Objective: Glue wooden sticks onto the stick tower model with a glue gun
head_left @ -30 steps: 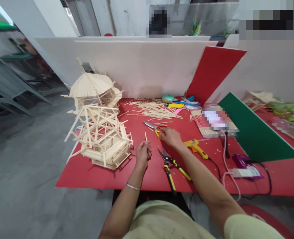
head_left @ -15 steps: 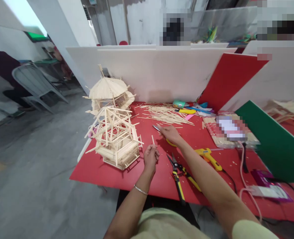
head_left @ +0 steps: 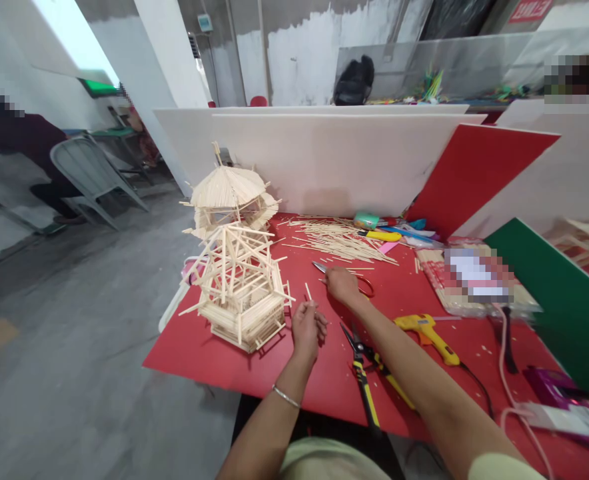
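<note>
My left hand (head_left: 308, 325) is closed in a pinch on a short wooden stick (head_left: 308, 291) that points up, just right of a stick-built house model (head_left: 239, 293). My right hand (head_left: 343, 285) lies over the handles of the red-and-yellow scissors (head_left: 342, 275) on the red table (head_left: 209, 347); the blades stick out to its left. Its fingers curl down onto the handles. A second roofed stick model (head_left: 230, 197) stands behind the first.
A heap of loose sticks (head_left: 342, 240) lies at the back. Yellow-handled snips (head_left: 367, 373), a yellow glue gun (head_left: 427, 333), a packet of sticks (head_left: 474, 280), cables and a purple box (head_left: 564, 400) lie to the right. White, red and green boards stand behind. A person sits far left.
My right hand slid left off the yellow scissor loop toward the blades' side. My left hand kept its stick. The camera swung left and up.
</note>
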Available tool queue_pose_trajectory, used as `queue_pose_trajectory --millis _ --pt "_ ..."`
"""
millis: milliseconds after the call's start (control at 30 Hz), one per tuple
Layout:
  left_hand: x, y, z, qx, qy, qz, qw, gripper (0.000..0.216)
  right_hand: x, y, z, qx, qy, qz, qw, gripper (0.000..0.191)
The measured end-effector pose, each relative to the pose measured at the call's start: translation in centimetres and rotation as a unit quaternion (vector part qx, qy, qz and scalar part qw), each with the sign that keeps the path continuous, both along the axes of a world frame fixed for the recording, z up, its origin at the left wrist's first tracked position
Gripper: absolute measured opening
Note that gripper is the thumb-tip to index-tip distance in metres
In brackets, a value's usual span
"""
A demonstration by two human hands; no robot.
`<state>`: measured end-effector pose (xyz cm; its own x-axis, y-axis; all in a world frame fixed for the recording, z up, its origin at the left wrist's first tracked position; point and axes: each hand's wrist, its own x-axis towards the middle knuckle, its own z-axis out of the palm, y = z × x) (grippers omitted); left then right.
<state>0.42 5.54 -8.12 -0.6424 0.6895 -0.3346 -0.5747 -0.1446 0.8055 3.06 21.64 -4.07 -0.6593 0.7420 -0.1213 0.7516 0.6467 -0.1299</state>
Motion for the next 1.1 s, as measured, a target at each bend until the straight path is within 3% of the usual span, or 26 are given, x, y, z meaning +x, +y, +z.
queue_pose_trajectory --millis 367,533,867,1100 --pt "-0.2 0.0 0.3 0.011 -0.017 -0.003 1.0 0.051 2.6 -2.1 1.9 -0.026 0.089 0.043 0.995 0.03" --pt "-0.1 -0.2 0.5 0.02 -0.005 0.007 1.0 0.047 2.5 -3.1 1.9 -0.037 0.081 0.051 0.995 0.027" --pt "-0.2 -0.2 -0.3 0.032 0.001 0.007 0.999 0.042 5.4 -0.2 1.8 0.011 -0.01 -0.025 1.0 0.042" --pt "-0.4 -0.3 -0.2 0.043 0.002 -0.003 0.999 0.042 5.4 1.1 1.6 0.019 -0.058 -0.014 0.998 0.05"
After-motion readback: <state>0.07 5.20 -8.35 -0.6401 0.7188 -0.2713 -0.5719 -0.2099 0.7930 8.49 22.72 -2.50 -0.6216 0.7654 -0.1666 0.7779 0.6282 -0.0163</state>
